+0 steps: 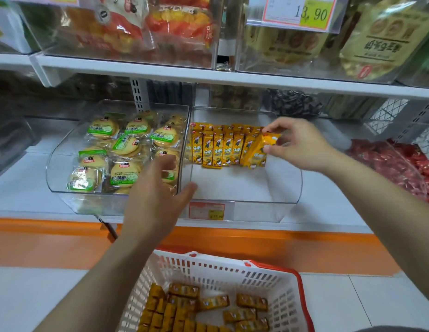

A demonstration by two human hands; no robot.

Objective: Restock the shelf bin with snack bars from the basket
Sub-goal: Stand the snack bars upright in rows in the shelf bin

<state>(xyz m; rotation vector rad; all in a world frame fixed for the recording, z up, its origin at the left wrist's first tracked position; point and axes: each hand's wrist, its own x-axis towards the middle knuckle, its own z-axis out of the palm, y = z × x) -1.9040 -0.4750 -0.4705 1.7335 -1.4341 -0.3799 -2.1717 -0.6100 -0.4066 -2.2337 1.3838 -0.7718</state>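
Observation:
A clear plastic shelf bin [244, 188] sits on the middle shelf, with a row of yellow snack bars [220, 147] standing along its back. My right hand [297, 144] pinches one yellow snack bar [263, 149] at the right end of that row. My left hand [156, 200] hovers with straight fingers in front of the bin's left front corner and holds nothing. Below, a white basket with a red rim [232, 271] holds several more yellow snack bars [203, 307].
Left of the bin, another clear bin [64, 178] is filled with green-labelled round biscuits. Red wrapped sweets [400, 164] lie in a bin at the right. A price tag [206, 210] hangs on the bin front. The upper shelf [208, 75] overhangs closely.

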